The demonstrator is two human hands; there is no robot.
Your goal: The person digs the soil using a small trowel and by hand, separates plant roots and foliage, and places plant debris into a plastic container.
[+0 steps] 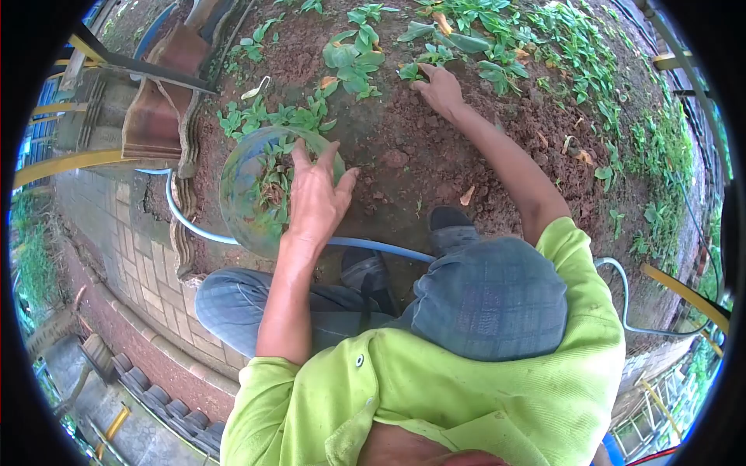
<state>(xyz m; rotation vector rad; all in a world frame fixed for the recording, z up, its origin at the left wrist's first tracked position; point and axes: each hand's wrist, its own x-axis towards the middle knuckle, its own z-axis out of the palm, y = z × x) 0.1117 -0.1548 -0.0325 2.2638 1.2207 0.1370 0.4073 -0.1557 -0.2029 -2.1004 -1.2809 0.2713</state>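
My left hand [317, 193] is over the near right side of a clear plastic bowl [233, 186], its fingers spread wide. Inside the bowl lie pulled green leaves and some brown, wilted bits [272, 190]. My right hand [441, 92] reaches forward to a small green plant [409, 71] low on the soil. Its thumb and forefinger are slightly apart beside the leaves, and I see nothing held between them. A leafy plant [353, 62] grows to the left of this hand.
Brown soil [396, 159] with dense green plants [575, 54] stretches ahead and right. Roof tiles [159, 116] edge the bed at left. A light-blue hose [373, 245] crosses before my feet. Brick paving [148, 256] lies to the left. Dry leaves [467, 196] are scattered around.
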